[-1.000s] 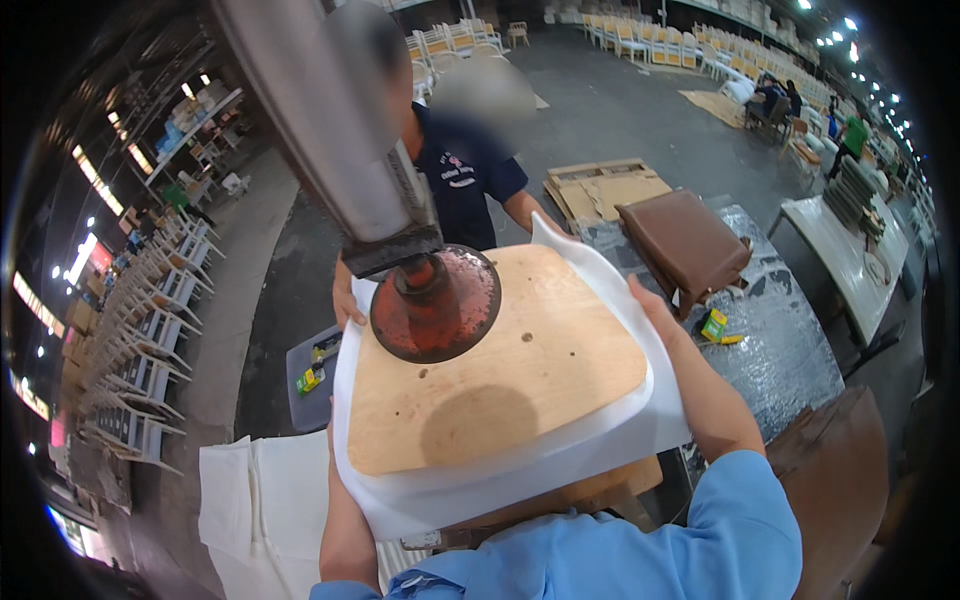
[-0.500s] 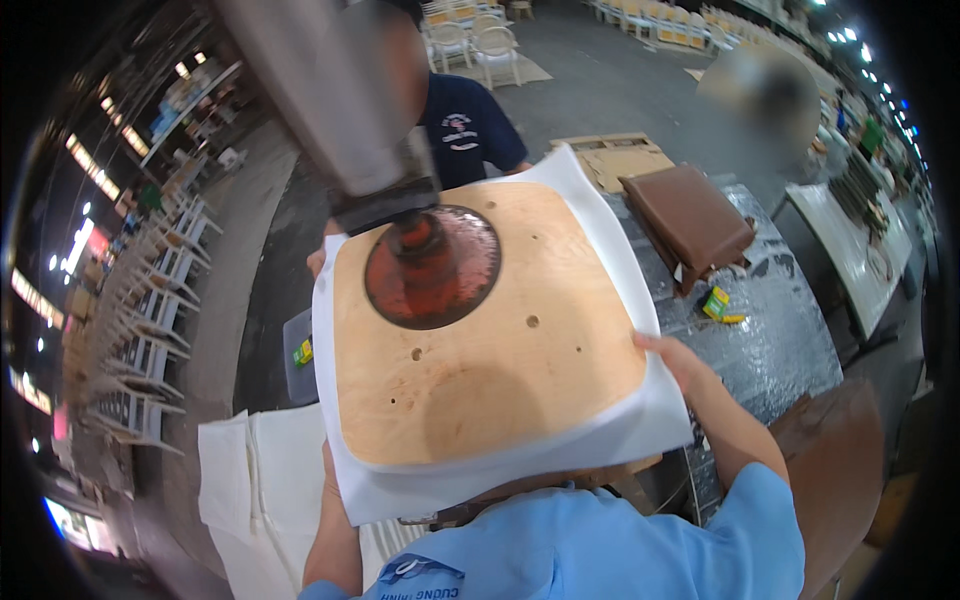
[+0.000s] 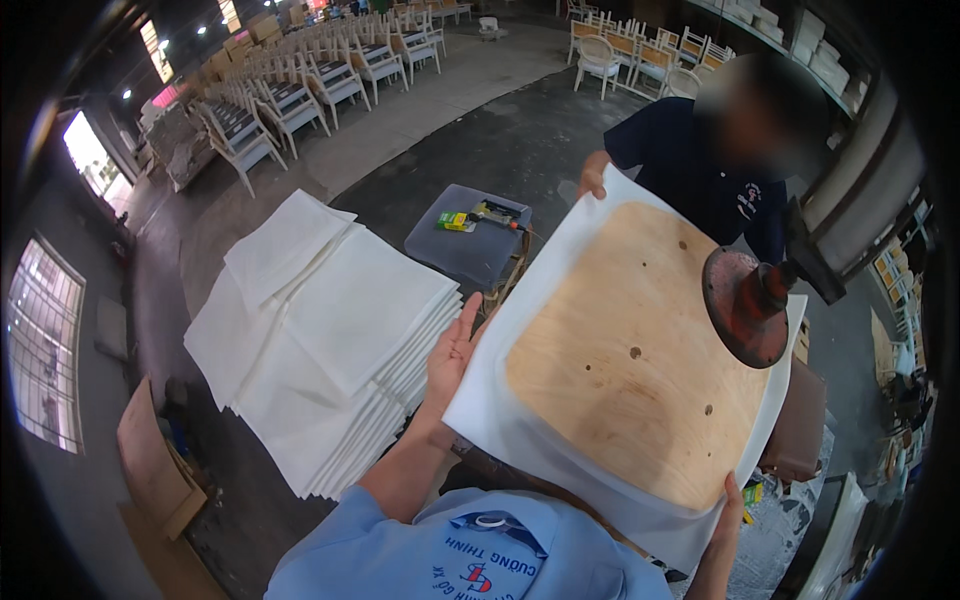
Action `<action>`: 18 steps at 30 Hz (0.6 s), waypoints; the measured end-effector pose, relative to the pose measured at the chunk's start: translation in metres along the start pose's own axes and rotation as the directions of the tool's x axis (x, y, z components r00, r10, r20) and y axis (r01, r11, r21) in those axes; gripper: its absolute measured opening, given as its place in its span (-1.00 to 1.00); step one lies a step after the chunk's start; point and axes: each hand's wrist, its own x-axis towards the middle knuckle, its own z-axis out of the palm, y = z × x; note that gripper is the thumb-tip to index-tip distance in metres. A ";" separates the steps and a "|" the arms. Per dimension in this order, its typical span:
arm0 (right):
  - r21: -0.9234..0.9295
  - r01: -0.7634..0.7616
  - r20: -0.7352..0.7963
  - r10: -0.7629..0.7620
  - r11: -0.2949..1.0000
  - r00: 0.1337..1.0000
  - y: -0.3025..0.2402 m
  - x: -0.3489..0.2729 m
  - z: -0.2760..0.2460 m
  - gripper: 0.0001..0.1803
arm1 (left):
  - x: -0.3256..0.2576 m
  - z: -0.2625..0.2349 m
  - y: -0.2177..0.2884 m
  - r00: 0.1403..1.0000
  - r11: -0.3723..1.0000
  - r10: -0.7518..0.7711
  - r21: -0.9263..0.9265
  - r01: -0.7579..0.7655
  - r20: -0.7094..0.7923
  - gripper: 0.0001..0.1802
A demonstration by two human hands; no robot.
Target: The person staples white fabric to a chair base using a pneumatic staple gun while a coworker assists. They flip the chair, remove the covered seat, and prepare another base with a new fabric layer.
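Note:
A pale plywood seat panel (image 3: 610, 400) with rounded corners and several holes lies on a larger white foam sheet (image 3: 480, 400), which sticks out past its edges. My left hand (image 3: 455, 355) is at the sheet's left edge, palm turned up and fingers stretched out. At the near right corner my right hand (image 3: 728, 515) grips the sheet and panel edge, thumb on top, other fingers hidden. A red-brown round press disc (image 3: 745, 305) stands over the panel's far right side; whether it touches is unclear. Opposite me, a co-worker's hand (image 3: 594, 176) holds the far left corner.
To the left rises a stack of white foam sheets (image 3: 340, 310). Behind it a grey plastic stool (image 3: 450, 240) carries a yellow-green box (image 3: 455, 221). Brown cushions (image 3: 800, 415) sit to the right. The press column (image 3: 860, 190) stands at the right; chairs (image 3: 310, 85) line the back.
My view has swung to the left, bringing the foam stack into full sight. My left hand, mostly hidden before, now shows with fingers extended. The disc now lies nearer the panel's right edge.

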 end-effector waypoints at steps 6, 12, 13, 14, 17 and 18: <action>-0.111 -0.038 -0.029 0.035 0.993 0.999 0.005 0.016 -0.016 -0.18 | -0.005 0.008 -0.041 0.946 0.959 -0.012 0.264 0.103 -0.325 -0.41; -0.363 0.004 -0.224 -0.091 0.932 0.970 0.027 0.045 -0.044 -0.27 | 0.008 -0.068 -0.059 0.886 0.819 -0.365 0.356 0.451 -0.284 -0.42; -0.397 -0.012 -0.252 -0.097 0.918 0.963 0.031 0.048 -0.043 -0.29 | 0.009 -0.079 -0.062 0.894 0.797 -0.356 0.412 0.442 -0.271 -0.43; -0.480 -0.016 -0.327 -0.162 0.877 0.931 0.034 0.049 -0.041 -0.34 | 0.011 -0.081 -0.065 0.888 0.768 -0.352 0.450 0.455 -0.297 -0.45; -0.514 -0.001 -0.323 -0.192 0.858 0.926 0.043 0.042 -0.037 -0.38 | 0.016 -0.090 -0.070 0.879 0.695 -0.316 0.544 0.470 -0.357 -0.47; -0.552 -0.015 -0.342 -0.210 0.834 0.916 0.046 0.041 -0.029 -0.41 | 0.014 -0.095 -0.069 0.884 0.680 -0.280 0.573 0.458 -0.374 -0.47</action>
